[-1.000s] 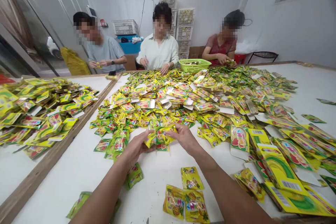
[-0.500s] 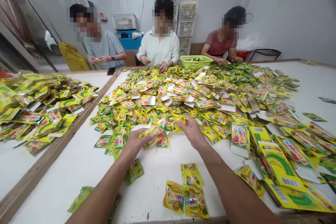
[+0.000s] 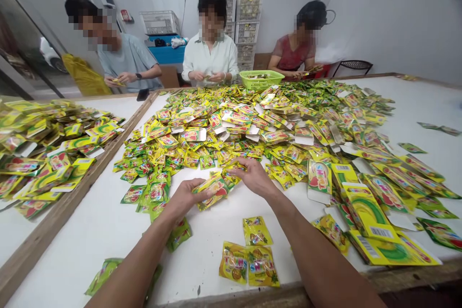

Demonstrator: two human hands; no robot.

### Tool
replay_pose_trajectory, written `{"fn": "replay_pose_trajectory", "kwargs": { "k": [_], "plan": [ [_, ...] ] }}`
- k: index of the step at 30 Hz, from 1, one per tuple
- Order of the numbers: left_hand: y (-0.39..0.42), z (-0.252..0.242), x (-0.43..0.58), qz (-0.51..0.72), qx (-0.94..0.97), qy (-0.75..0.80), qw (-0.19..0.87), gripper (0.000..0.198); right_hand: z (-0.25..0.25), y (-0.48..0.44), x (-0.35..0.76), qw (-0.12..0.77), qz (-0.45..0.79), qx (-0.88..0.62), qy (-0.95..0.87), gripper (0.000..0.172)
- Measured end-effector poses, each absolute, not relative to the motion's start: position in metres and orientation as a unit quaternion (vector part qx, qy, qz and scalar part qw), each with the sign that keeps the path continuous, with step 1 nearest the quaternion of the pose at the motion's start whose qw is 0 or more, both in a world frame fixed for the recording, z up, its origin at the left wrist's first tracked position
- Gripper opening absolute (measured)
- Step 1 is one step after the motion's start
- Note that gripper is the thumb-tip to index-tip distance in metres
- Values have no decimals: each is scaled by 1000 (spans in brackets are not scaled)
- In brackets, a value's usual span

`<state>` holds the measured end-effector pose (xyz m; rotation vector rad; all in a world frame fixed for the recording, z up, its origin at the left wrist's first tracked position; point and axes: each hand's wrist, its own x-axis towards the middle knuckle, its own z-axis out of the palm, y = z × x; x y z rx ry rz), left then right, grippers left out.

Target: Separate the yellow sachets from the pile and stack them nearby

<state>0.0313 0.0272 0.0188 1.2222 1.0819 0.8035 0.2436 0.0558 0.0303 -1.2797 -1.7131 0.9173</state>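
Observation:
Between thumb and fingers, my left hand (image 3: 189,196) grips a small yellow and green candy box (image 3: 213,191) with a red fruit picture, tilted above the white table. My right hand (image 3: 251,174) pinches a small yellow packet (image 3: 231,173) at the box's right end. The packet meets that end; whether part of it is inside, I cannot tell. Nearer me lie several yellow pineapple packets (image 3: 263,265). Green packets (image 3: 179,235) lie beneath and beside my left forearm. Just beyond my hands rises a large heap of packets and boxes (image 3: 231,127).
A wooden strip (image 3: 83,183) divides the table, with a pile of boxes (image 3: 46,154) to its left. More boxes (image 3: 368,211) lie at the right. Across the table sit three people, near a green basket (image 3: 262,79) and a phone (image 3: 143,95).
My hands have come closer together, bringing the packet to the box's end. The view has shifted slightly right. The middle person across the table has drawn both hands together.

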Motion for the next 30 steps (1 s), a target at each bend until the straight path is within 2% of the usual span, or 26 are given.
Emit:
{"fn": "replay_pose_trajectory", "kwargs": {
  "k": [3,10,17,24,28,30],
  "plan": [
    [27,17,31,345,517,454,639,41,24,55,235,420,383,-502,-652,22],
    [31,9,31,394,429,441,683,41,12,52,217,449,316,-547,-632,28],
    [32,12,30,411,429,446,669,41,18,48,214,429,289,-543,-662,17],
    [34,12,32,419,391,446,688,39,20,45,210,435,348,-555,-618,18],
    [35,11,36,435,376,430,696,39,18,41,204,416,422,-508,-626,36],
    [35,12,35,445,377,427,691,38,18,39,202,413,476,-472,-617,38]
  ]
}}
